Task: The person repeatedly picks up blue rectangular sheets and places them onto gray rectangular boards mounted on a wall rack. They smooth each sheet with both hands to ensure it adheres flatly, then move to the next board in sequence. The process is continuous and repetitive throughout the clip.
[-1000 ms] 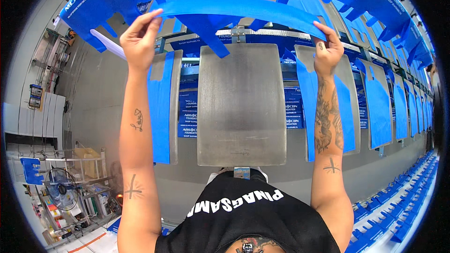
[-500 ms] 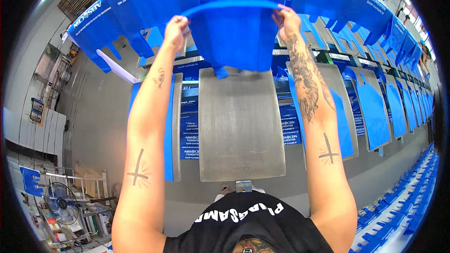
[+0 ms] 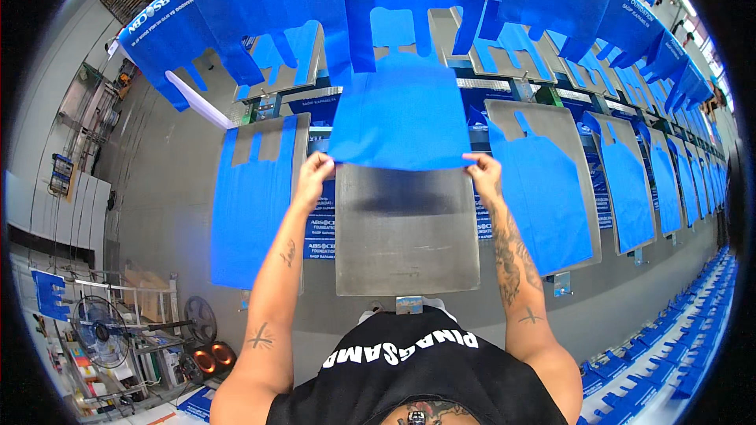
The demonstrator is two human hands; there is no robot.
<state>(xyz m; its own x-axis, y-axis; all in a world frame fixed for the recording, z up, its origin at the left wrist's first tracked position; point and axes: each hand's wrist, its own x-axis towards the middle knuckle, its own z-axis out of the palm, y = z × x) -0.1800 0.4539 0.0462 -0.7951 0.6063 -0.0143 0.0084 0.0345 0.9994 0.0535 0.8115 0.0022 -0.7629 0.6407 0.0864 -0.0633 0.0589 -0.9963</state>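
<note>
A plain blue fabric bag [image 3: 400,114] stretches between my two hands, its near edge pulled straight. My left hand [image 3: 316,173] pinches that edge's left corner, and my right hand [image 3: 482,171] pinches the right corner. The bag hangs over the far part of a grey metal board [image 3: 407,248], whose near part lies bare and casts back a dark shadow below the edge. The bag's far end, with its handles, reaches under the row of hanging bags.
Printed blue bags [image 3: 268,0] hang in a row across the far side. Boards beside mine carry blue bags, one at left [image 3: 250,220] and one at right [image 3: 543,197], with more farther right. Several blue bags [image 3: 669,346] lie in rows at lower right. A black fan [image 3: 101,332] stands at lower left.
Both hands have come down toward me from the hanging row, drawing the bag's near edge over the board. More of the bag now lies spread out.
</note>
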